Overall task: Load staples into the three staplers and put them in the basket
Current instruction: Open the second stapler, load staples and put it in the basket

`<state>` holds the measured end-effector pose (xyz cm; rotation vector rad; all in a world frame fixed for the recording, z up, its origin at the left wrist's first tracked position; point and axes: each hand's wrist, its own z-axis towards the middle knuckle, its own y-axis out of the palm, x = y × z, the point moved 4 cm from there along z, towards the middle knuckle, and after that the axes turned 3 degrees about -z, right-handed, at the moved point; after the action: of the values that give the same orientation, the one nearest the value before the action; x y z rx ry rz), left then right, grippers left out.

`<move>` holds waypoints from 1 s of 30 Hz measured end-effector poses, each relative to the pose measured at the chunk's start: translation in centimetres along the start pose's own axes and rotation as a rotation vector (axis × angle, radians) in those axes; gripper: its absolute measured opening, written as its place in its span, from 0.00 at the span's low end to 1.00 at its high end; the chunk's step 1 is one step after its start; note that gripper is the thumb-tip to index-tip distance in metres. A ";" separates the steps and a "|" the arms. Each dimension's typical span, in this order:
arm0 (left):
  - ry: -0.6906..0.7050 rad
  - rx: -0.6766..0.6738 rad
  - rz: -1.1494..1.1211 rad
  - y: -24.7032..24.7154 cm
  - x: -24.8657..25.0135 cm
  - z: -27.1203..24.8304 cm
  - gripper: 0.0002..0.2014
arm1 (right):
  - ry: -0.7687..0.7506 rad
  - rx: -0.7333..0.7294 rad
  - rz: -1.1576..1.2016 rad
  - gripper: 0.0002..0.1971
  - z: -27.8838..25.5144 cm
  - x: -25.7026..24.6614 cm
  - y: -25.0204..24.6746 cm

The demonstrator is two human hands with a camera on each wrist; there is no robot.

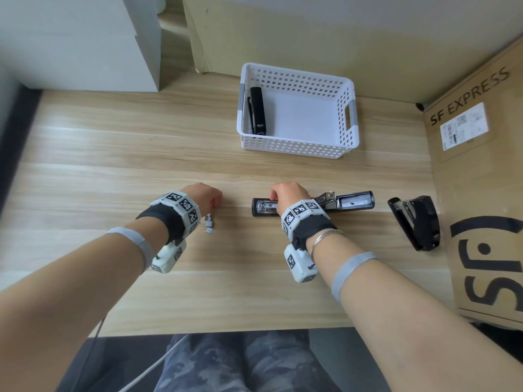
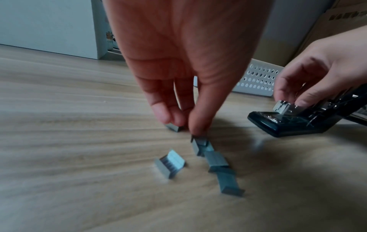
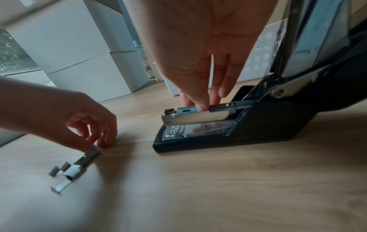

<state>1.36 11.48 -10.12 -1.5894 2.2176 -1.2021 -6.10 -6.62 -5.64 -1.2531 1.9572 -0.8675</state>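
A black stapler lies open across the table, its lid flipped to the right. My right hand pinches its metal magazine near the front end. To its left, several short staple strips lie loose on the wood. My left hand reaches down on them, thumb and fingertips pinching one strip that still touches the table. A second black stapler lies inside the white basket along its left wall. A third black stapler lies shut on the table at the right.
A large cardboard box marked SF EXPRESS walls off the right side, close to the third stapler. White boxes stand at the back left. The table's front edge runs just above my lap.
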 end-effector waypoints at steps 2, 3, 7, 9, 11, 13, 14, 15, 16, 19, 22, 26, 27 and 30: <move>-0.010 0.016 -0.008 0.2 -0.1 0.1 0.14 | -0.002 -0.002 -0.004 0.19 0.0 0.0 0.0; -0.002 0.030 -0.003 0.3 -0.2 0.2 0.14 | -0.003 0.001 -0.003 0.19 0.0 0.0 0.0; 0.069 0.063 0.012 0.5 0.1 0.3 0.14 | -0.001 0.017 -0.010 0.19 0.0 0.2 0.0; 0.103 0.066 0.021 0.5 0.4 0.4 0.14 | 0.001 0.020 -0.013 0.19 0.0 0.2 0.0; 0.128 0.073 0.024 0.5 0.5 0.5 0.14 | -0.001 0.019 -0.013 0.19 0.1 0.2 0.0; 0.158 0.118 -0.021 0.2 0.7 0.6 0.14 | -0.001 0.019 -0.011 0.19 0.1 0.3 0.0; 0.171 0.159 -0.064 -0.1 0.7 0.6 0.13 | -0.001 0.022 -0.008 0.19 0.1 0.3 -0.1; 0.177 0.206 -0.109 -0.5 0.6 0.6 0.13 | -0.001 0.026 -0.005 0.19 0.1 0.4 -0.2; 0.171 0.249 -0.147 -0.8 0.4 0.6 0.12 | -0.001 0.027 -0.002 0.19 0.0 0.4 -0.2; 0.116 0.264 -0.157 -1.4 -0.4 0.7 0.13 | 0.006 0.028 0.007 0.20 0.0 0.6 -0.4; 0.081 0.213 -0.103 -1.2 -0.9 0.8 0.12 | 0.000 0.022 0.002 0.20 0.0 0.7 -0.4; 0.050 0.206 -0.080 -1.0 -0.6 0.7 0.10 | -0.011 0.005 -0.002 0.17 0.2 0.7 -0.3; 0.051 0.208 -0.071 -1.0 -0.3 0.7 0.09 | -0.012 0.006 0.000 0.17 0.2 0.7 -0.3; 0.054 0.205 -0.057 -0.7 0.5 0.9 0.08 | -0.015 0.014 0.006 0.17 0.3 0.7 -0.1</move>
<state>2.19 10.54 -10.06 -1.5660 2.0158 -1.4514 -6.06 -7.34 -5.81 -1.2417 1.9384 -0.8651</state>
